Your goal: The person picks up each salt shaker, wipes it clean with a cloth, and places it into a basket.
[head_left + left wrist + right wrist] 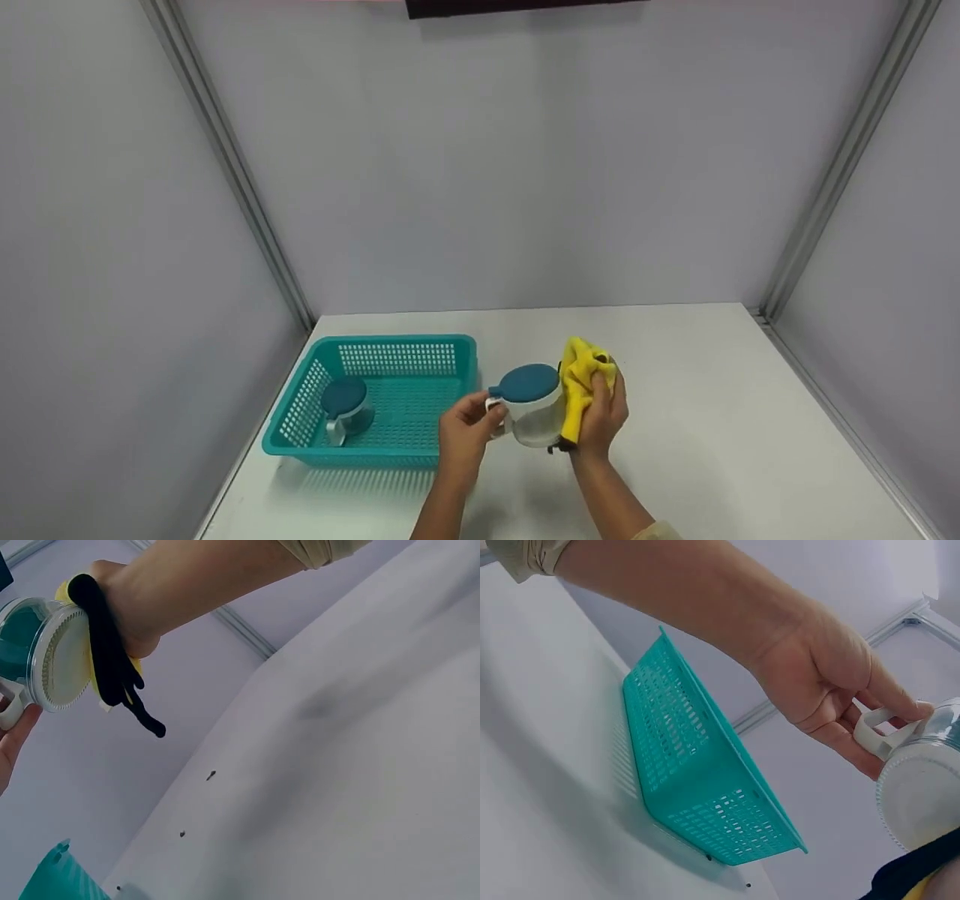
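Left hand (463, 429): thumb and fingers pinched on the handle (865, 735) of a blue-lidded cup (538, 424), cup held up off the bench (720, 420). Right hand (606, 412): curled round a bunched yellow cloth (577, 379), cloth against cup's right side. Tight on the left: basket (352, 456) rim near left hand, second cup (361, 418) inside. Bench surface stretches well right, to the right wall (892, 315); back edge beyond cloth.
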Available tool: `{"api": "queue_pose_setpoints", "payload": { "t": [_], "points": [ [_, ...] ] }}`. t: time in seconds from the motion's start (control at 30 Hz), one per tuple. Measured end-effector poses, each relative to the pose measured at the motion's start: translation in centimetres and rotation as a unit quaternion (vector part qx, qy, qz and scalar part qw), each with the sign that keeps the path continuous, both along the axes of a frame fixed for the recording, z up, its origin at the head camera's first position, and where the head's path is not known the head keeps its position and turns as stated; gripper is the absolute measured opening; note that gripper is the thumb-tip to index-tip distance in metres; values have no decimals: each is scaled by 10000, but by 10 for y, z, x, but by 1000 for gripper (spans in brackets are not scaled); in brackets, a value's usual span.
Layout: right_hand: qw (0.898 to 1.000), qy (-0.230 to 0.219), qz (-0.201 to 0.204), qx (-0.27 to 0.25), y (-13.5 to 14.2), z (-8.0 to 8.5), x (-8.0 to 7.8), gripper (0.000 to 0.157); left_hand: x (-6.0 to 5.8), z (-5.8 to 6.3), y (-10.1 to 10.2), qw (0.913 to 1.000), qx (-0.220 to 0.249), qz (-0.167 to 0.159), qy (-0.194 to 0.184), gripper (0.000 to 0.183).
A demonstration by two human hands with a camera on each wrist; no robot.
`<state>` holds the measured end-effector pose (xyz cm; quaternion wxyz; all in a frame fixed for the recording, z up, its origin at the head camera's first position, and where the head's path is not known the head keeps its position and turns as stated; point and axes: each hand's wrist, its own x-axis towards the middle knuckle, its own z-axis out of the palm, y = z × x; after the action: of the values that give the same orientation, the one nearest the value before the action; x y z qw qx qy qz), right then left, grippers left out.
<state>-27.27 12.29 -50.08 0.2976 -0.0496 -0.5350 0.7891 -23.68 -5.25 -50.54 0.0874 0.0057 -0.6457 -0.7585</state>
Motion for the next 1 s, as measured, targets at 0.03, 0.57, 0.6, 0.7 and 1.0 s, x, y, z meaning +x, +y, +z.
{"api": "queue_pose_setpoints", "payload": {
  "t": [0.03, 0.57, 0.6, 0.7, 1.0],
  "points": [
    [9996, 163, -123, 175, -1, 0, 1, 38, 0, 1, 0, 10000, -13, 19, 1, 33],
    [9451, 2371, -826, 2091, -12, 12, 16, 45, 0, 3, -12, 9987, -436, -176, 210, 30],
    [9373, 2537, -879, 2222, -12, 16, 16, 44, 0, 3, -13, 9983, -467, -238, 260, 30],
    [9171, 2888, -1030, 2549, -11, 25, 20, 43, -1, 2, -15, 9979, -454, -404, 242, 28],
    [8895, 3346, -1148, 2892, -6, 24, 16, 40, -4, -1, -17, 9968, -332, -732, -45, 26]
  ]
}}
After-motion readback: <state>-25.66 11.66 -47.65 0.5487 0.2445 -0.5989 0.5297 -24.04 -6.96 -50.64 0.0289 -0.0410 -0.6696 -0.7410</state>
